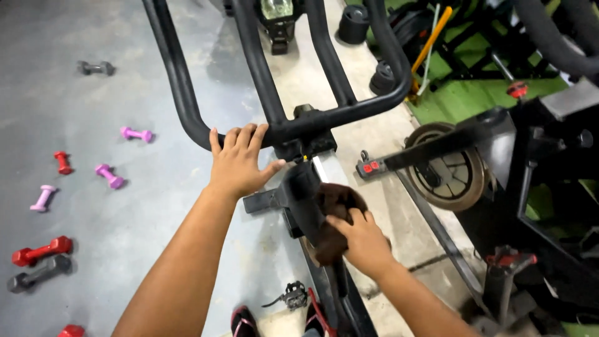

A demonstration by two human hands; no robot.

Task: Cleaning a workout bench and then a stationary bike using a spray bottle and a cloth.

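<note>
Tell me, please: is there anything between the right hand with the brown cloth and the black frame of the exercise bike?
Nothing visible stands between them. The right hand presses the brown cloth directly against the black frame below the handlebar. The left hand rests on the handlebar, to the side of the cloth.

Your view is evenly lit from overhead, moderately bright. Soft glare on the grey floor (93, 100) toward 10 o'clock. Shadows faint under the dumbbells (43, 249). Your right hand (365, 240) shows slight motion blur. Wide-angle bending of the handlebars (187, 93) toward 12 o'clock. Dark at 3 o'clock.
</note>
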